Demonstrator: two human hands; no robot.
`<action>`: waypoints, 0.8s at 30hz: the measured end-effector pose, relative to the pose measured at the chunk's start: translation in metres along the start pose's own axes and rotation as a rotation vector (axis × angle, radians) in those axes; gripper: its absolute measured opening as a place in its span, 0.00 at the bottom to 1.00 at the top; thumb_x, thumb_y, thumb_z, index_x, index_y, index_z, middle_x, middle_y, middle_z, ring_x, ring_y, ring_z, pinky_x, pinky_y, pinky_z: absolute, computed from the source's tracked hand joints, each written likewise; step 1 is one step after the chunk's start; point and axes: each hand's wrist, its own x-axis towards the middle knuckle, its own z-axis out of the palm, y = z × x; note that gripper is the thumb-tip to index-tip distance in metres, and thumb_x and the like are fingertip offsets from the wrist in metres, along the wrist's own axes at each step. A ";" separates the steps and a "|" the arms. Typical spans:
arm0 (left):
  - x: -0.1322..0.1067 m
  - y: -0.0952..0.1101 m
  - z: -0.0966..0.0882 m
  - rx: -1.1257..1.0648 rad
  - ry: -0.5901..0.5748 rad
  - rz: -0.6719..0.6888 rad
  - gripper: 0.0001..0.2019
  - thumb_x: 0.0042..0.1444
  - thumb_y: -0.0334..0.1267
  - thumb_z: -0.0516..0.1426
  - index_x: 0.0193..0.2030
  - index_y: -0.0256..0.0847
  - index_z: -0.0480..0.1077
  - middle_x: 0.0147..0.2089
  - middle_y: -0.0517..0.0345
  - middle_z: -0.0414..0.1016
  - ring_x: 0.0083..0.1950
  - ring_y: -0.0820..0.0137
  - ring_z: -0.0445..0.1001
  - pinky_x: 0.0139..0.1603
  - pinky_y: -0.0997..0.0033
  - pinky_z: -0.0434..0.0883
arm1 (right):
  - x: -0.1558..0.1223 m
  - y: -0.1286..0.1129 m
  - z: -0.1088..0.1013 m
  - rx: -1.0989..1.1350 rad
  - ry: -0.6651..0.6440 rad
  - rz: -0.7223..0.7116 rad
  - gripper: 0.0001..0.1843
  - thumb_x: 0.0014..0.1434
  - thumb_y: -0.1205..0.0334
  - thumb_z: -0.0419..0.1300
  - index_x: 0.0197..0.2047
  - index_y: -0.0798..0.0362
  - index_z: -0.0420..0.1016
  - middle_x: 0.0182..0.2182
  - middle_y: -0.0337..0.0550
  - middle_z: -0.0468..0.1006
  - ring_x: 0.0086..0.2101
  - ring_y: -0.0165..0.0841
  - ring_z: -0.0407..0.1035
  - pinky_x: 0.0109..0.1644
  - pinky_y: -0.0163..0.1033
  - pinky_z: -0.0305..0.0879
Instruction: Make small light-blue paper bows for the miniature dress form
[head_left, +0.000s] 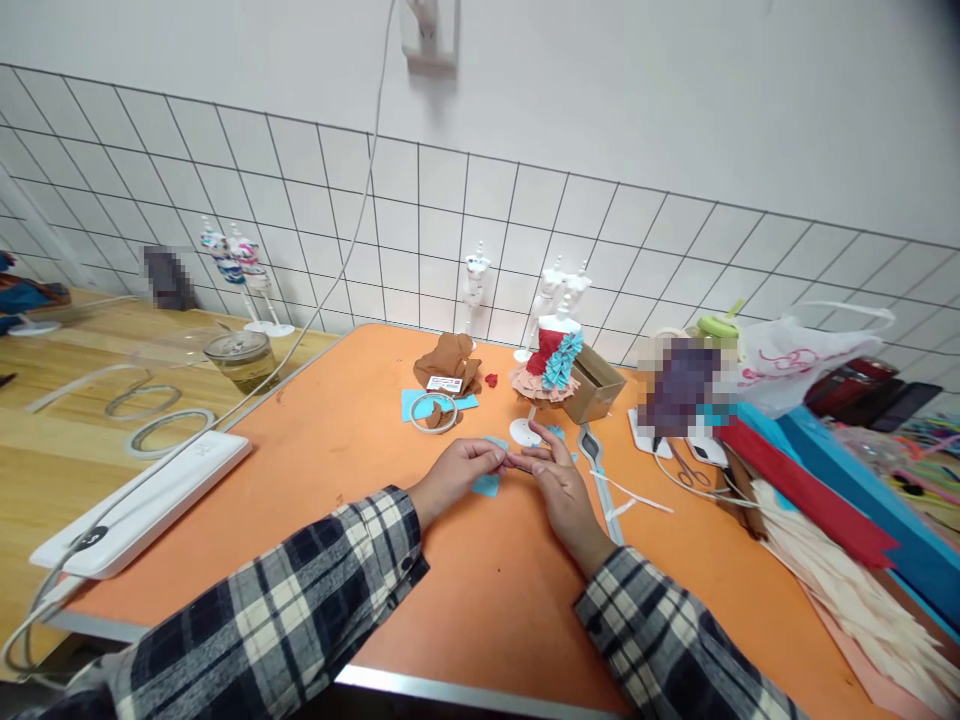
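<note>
My left hand [459,476] is closed in a pinch above the middle of the orange table, its fingertips meeting those of my right hand [556,482]. The right thumb lies near its index finger, while the other fingers are partly stretched out. Whatever sits between the fingertips is too small to make out. Light blue crepe paper [486,485] shows just below the left fingers. Behind my hands stands a small dress form [553,355] on a round white base, wearing a red bodice, light blue ruffles and a pink ruffled skirt.
Brown crepe paper [442,362] and a roll of tape [433,412] lie behind my left hand. A cardboard box [596,388], scissors [688,470] and paper strips [634,492] are to the right. A white lamp [150,500] lies at the left, with its cable [352,245] hanging across.
</note>
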 end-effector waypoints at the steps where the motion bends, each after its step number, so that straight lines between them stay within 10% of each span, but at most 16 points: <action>1: 0.000 0.000 0.000 -0.003 0.014 0.003 0.16 0.51 0.48 0.60 0.31 0.33 0.77 0.29 0.54 0.75 0.32 0.69 0.69 0.36 0.71 0.65 | 0.000 -0.001 0.001 0.006 -0.004 0.001 0.20 0.67 0.53 0.48 0.47 0.43 0.81 0.63 0.42 0.59 0.51 0.37 0.66 0.60 0.48 0.62; 24: 0.001 0.001 0.008 -0.104 0.079 -0.011 0.15 0.51 0.47 0.62 0.34 0.35 0.78 0.35 0.53 0.80 0.36 0.69 0.73 0.41 0.70 0.67 | 0.000 0.001 0.000 0.220 -0.063 0.175 0.21 0.66 0.47 0.47 0.51 0.42 0.78 0.65 0.40 0.59 0.60 0.42 0.58 0.54 0.45 0.66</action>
